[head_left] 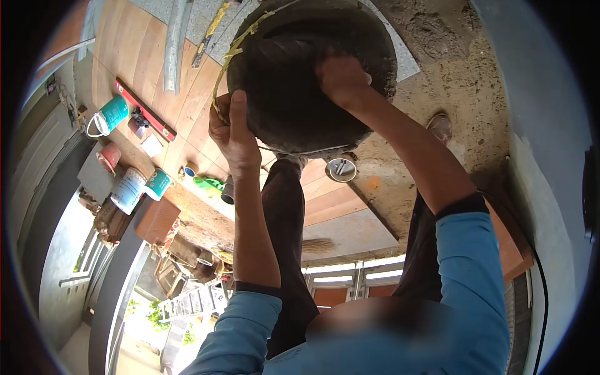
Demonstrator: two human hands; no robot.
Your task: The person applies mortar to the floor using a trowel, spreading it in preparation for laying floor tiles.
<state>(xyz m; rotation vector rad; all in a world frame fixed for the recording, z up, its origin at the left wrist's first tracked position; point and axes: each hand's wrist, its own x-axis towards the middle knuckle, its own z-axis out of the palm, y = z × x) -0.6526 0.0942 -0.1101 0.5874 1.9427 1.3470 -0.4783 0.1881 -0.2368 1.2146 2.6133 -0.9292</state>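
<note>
A large black rubber bucket [281, 81] is raised in front of me, its dark inside facing me. My left hand [234, 128] is closed on its left rim, thumb on the inner side and fingers around the outside. A yellowish strip [236, 50] runs along that rim beside the fingers. Inside the bucket, my right hand [342, 78] is closed and slightly blurred. A small pale patch shows at the edge of that hand, but what it holds, if anything, is hidden.
Left on the tiled floor are a red spirit level [145, 109], a teal bucket [113, 114], a white bucket [128, 190] and a metal channel [177, 47]. A round tin [340, 169] stands below the black bucket. Wet mortar [431, 37] covers ground at upper right, beside a wall [540, 125].
</note>
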